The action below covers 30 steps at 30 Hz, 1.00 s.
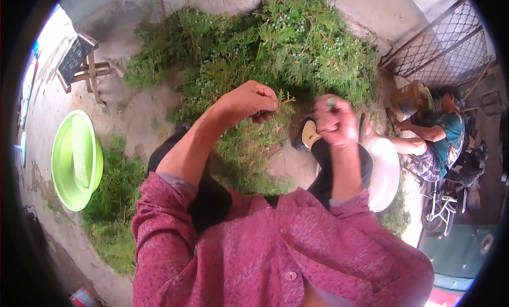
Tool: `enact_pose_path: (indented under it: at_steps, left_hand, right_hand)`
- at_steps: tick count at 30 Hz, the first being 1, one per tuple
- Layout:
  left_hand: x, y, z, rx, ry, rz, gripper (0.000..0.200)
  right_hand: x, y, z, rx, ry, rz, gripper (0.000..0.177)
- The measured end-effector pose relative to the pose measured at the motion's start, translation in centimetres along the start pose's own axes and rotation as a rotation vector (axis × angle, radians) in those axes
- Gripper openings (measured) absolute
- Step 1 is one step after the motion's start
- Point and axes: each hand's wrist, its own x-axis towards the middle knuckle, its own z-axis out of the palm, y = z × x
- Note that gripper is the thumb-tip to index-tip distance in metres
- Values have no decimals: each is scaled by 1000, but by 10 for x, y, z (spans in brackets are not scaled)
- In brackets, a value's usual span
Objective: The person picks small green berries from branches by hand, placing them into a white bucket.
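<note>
My left hand [252,101] is closed in a pinch on a small green conifer sprig [286,99], whose tip sticks out to the right of the fingers. To its right, my right hand [337,121] is raised with the fingers curled in, smeared by motion. Something small and pale green [331,102] shows among those fingers, too blurred to name. Beyond both hands lies a big heap of cut conifer branches [286,47] dotted with pale bluish-green cones. More loose cuttings [238,153] cover the ground between my legs.
A white basin [383,174] stands by my right leg. On the left are a lime-green basin [63,164], a pile of greenery [114,211] and a small stool [85,63]. Another person [442,132] sits at the right near a yellowish bucket [408,100]. A metal lattice [445,42] leans behind.
</note>
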Motion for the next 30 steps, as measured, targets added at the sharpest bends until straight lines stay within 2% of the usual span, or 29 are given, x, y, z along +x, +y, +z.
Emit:
enact_pose_path:
  at_steps: [1,2,3,4,5,6,8,9,10,12,13,14,16,17,18,19,20,21,22,23,24,26,28,30]
  left_hand:
    - [-1,1,2,315,37,-62,14]
    - [-1,-5,4,621,68,-129,16]
    - [2,-17,3,594,58,-158,16]
    - [7,-30,-1,1043,12,-144,17]
    - [7,-44,0,1491,-48,-116,19]
    - [2,-53,4,1472,-63,-138,19]
    - [-5,-60,11,1647,-434,-409,24]
    - [-8,-75,8,1585,-606,-452,28]
    - [-12,-79,11,1579,-619,-460,28]
    - [-17,-79,14,1531,-674,-528,31]
    - [-16,-74,12,1529,-683,-536,31]
    - [-12,-64,7,1580,-507,-482,31]
    - [0,-52,-2,1684,-207,-395,27]
    - [5,-48,-6,1738,-78,-364,25]
    - [8,-42,-8,1737,-81,-369,25]
    - [10,-35,-9,1737,33,-331,23]
    - [12,-28,-11,1734,145,-293,22]
    - [12,-23,-11,1726,162,-310,21]
    - [12,-20,-12,1723,160,-320,21]
    - [11,-19,-13,1699,185,-323,20]
    - [9,-18,-14,1676,213,-327,19]
    - [3,-17,-15,1668,219,-331,20]
    - [-4,-16,-16,1663,228,-336,20]
    - [-8,-14,-17,1610,236,-418,19]
  right_hand:
    - [-10,-19,-22,24,-49,-65,7]
    - [-25,-38,-35,130,134,-167,7]
    - [-43,-61,-61,-55,197,-302,7]
    - [-65,-82,-84,-136,294,-362,9]
    - [-87,-94,-105,-247,487,-514,9]
    - [-112,-104,-124,-367,673,-665,10]
    - [-171,-119,-188,-970,892,-645,18]
    - [-195,-131,-227,-1458,1160,-263,22]
    - [-214,-135,-254,-1912,1375,200,27]
    - [-239,-115,-261,-2416,1115,603,36]
    - [-248,-112,-272,-2300,1217,410,38]
    - [-239,-108,-260,-2291,1213,422,38]
    - [-204,-112,-231,-2303,1135,170,41]
    - [-178,-118,-221,-2298,1039,114,41]
    - [-147,-123,-206,-2290,942,59,41]
    - [-110,-113,-165,-2144,884,-30,39]
    - [-78,-92,-144,-2043,831,-288,36]
    - [-42,-72,-117,-2066,789,-189,35]
    - [-13,-47,-91,-2009,637,-152,35]
    - [14,-20,-92,-2052,554,-154,36]
    - [48,5,-124,-1992,311,-107,34]
    - [94,64,-157,-1970,-40,-12,23]
    - [123,123,-216,-2203,-256,217,22]
    - [121,167,-254,-2123,-155,270,21]
